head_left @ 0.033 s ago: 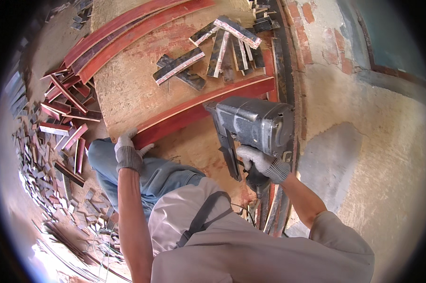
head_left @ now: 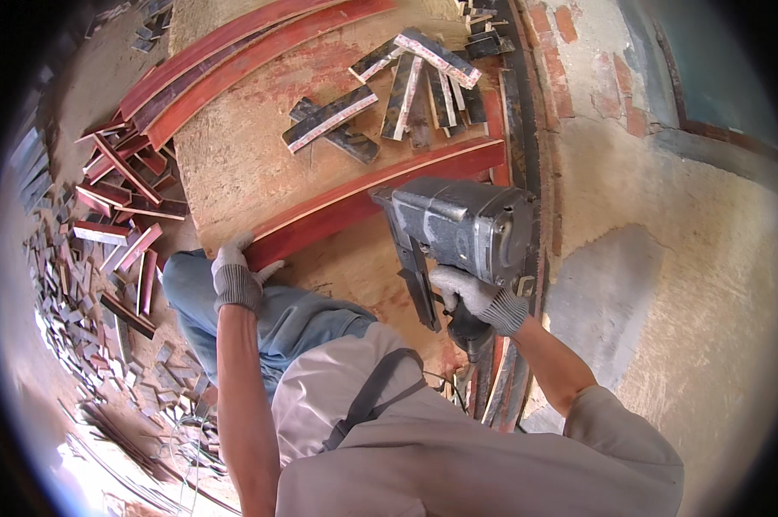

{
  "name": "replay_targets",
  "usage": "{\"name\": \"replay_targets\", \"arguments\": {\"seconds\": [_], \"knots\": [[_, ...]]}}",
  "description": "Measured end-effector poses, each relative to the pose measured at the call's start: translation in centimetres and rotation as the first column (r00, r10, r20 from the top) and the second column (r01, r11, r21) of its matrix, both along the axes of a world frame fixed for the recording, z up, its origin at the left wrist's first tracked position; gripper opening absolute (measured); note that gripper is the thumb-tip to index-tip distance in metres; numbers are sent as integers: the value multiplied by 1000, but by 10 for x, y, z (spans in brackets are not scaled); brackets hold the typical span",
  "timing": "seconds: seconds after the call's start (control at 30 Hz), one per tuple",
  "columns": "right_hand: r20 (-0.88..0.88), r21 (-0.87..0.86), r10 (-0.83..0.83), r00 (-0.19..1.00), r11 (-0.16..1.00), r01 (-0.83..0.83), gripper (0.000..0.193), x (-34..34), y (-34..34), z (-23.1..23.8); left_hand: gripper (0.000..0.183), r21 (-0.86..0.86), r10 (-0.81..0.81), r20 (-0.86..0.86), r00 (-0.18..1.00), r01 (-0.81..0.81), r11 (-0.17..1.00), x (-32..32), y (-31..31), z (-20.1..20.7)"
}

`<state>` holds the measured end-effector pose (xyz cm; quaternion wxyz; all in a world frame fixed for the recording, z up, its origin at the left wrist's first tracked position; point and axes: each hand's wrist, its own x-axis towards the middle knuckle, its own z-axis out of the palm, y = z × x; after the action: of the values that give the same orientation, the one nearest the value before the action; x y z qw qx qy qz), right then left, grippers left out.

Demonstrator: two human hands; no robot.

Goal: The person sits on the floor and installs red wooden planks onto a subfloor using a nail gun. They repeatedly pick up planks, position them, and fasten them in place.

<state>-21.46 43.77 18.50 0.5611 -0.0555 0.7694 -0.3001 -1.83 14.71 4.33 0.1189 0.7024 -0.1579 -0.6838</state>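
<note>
Gripped in my gloved right hand (head_left: 475, 299) is a black nail gun (head_left: 462, 222), its body lying across the right end of a long red board (head_left: 320, 226). The gun's slim magazine (head_left: 417, 280) slants down toward me. My left hand (head_left: 236, 274), also gloved, closes around the near left end of that board, with the thumb out along its near side. The board stands on edge across a worn wooden work surface (head_left: 225, 177). Where the gun's nose meets the board, I cannot tell whether they touch.
Short black-faced wood blocks (head_left: 330, 121) lie loosely piled beyond the board. Curved red strips (head_left: 251, 65) rest at the far left. Red offcuts (head_left: 126, 172) and many small scraps (head_left: 83, 302) cover the floor on the left. A patchy plastered wall (head_left: 613, 181) rises at right.
</note>
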Motion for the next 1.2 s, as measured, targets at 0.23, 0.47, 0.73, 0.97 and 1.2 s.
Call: {"name": "replay_targets", "arguments": {"seconds": [0.23,0.47,0.73,0.97,1.2], "knots": [[68,-46,-10,998,999,13,32,20,-13,-18,30,16,-36,-11,999,37,999,2,-2,-3],[117,-73,-117,986,989,126,30,19,-10,-2,33,34,-23,-15,1000,24,999,-4,1,3],[-1,-34,153,988,988,-153,27,41,-20,-16,33,95,-36,-111,993,47,994,3,11,0],[26,58,160,987,985,-161,41,62,-46,-22,32,-136,-449,-102,888,435,890,14,13,-4],[53,59,43,998,997,-46,30,65,-49,-13,32,-271,-486,-149,861,437,858,24,24,-47]]}}
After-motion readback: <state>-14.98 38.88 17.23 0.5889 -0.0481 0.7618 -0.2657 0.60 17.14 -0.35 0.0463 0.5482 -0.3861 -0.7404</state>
